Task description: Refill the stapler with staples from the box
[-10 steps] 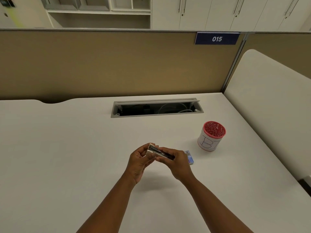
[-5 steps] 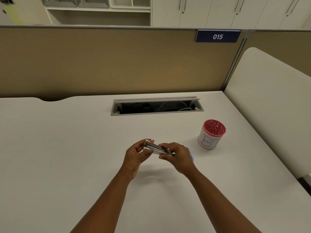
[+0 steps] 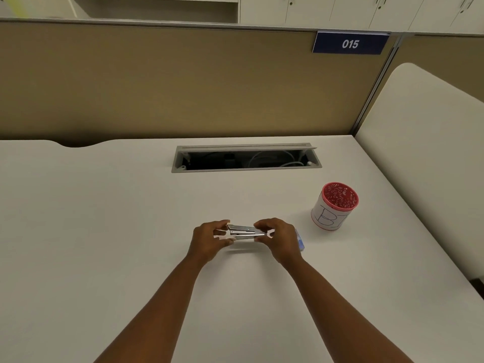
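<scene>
A: Centre of the frame, just below the middle: both hands are on the small silver metal stapler [image 3: 245,232], held over the white desk top [image 3: 104,231]. Its long axis runs left to right across the picture, tilting slightly down toward the right.

B: And the grips? The left hand [image 3: 209,238] pinches the left end, fingers curled round it. The right hand [image 3: 281,238] curls its fingers over the right end the same way.

A: The top arm looks slightly parted from the base, a thin wedge opening toward the left. Whether staples sit in the channel, I can't tell.

B: Now the small blue staple box [image 3: 300,241] is the key relation. It lies on the desk just right of the stapler, mostly hidden behind the right hand.

A: So the right hand is clearly nearer. I'd judge it reaches there while the left keeps the stapler steady.

B: The red mesh cup with a white paper wrap [image 3: 335,206] stands further toward the right, well apart.
</scene>
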